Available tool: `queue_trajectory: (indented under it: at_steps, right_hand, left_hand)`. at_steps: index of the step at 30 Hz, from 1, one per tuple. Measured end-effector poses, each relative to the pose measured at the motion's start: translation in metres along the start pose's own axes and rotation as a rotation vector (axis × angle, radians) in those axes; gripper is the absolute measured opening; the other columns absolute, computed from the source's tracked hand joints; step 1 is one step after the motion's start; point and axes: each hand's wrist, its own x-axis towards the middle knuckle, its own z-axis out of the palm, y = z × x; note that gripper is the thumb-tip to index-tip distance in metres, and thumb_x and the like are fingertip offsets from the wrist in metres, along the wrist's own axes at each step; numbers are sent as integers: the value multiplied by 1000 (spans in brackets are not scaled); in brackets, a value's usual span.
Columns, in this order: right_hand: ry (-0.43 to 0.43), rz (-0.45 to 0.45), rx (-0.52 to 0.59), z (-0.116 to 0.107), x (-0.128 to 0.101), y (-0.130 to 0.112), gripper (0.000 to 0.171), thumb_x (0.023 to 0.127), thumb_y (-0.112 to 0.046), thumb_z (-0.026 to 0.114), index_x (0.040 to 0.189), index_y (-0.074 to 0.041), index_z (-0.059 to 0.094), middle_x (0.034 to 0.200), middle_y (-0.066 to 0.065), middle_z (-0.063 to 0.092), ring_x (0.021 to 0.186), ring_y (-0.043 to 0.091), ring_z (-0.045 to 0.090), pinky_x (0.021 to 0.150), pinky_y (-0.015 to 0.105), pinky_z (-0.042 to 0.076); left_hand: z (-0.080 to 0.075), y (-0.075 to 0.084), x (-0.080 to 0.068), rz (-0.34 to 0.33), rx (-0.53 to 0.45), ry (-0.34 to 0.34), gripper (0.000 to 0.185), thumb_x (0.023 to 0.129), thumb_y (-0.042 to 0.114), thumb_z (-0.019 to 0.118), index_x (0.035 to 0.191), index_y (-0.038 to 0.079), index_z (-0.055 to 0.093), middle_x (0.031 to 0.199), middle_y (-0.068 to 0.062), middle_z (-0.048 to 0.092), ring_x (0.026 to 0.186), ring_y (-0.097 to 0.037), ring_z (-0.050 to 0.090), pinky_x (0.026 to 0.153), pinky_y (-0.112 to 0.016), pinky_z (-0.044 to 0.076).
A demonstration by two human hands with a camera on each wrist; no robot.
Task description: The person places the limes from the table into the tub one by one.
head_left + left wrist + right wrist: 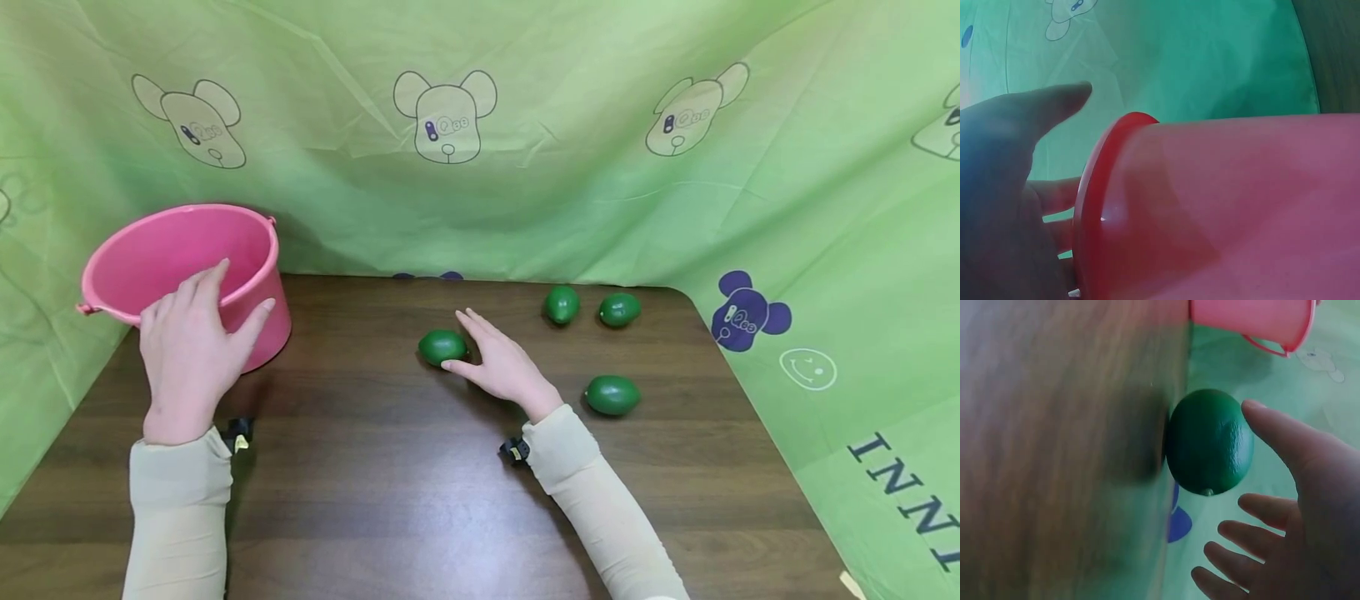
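Observation:
A pink bucket (258, 329) stands at the back left of the table. My left hand (187, 350) is at its near rim, thumb spread apart from the fingers; in the left wrist view the fingers pass behind the rim (1094, 187). My right hand (506, 367) reaches over the table to a green lime (441, 347), thumb and fingers spread around its near right side. In the right wrist view the thumb tip lies right at the lime (1210, 442), while the other fingers stand apart from it. The lime rests on the table.
Three more limes lie to the right: one at the back (562, 305), one beside it (619, 310) and one nearer (612, 395). A green printed cloth (525, 208) hangs behind the dark wooden table (360, 500) and along its sides.

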Motion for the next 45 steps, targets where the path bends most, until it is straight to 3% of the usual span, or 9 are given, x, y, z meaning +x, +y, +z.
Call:
queue_trajectory:
  at_steps: [6,13,20,27,45]
  right_hand:
    - [-11,-74,45,5,3,-3,73,99,-42,67,158,-9,38,162,15,34,145,32,35,114,51,32]
    - [-16,-130,88,6,6,-4,58,102,-27,67,152,-6,48,151,11,50,138,25,47,112,39,37]
    - [7,-145,125,6,8,-5,54,99,-22,71,147,-5,54,143,10,58,129,23,55,106,37,43]
    - [30,-139,137,7,6,-4,54,96,-20,75,144,-4,56,140,11,59,126,25,57,102,39,46]
    - [57,-65,173,-8,-1,4,55,98,-24,72,146,-4,54,139,13,58,120,26,60,99,41,49]
  left_hand:
    - [-1,-2,-1,21,59,-29,49,98,30,65,136,0,61,121,-28,65,100,-51,54,89,-62,33]
    - [2,-6,-2,62,78,26,40,90,19,77,121,-4,67,97,-27,67,84,-48,53,80,-61,34]
    - [4,-8,-3,79,69,79,29,88,4,73,116,-3,68,89,-24,66,78,-45,52,74,-56,33]
    - [7,-9,-3,84,48,94,30,88,1,72,117,-2,70,89,-23,68,77,-43,52,73,-54,32]
    - [10,6,-3,146,19,38,34,84,1,78,118,2,72,92,-22,71,78,-42,55,70,-52,32]
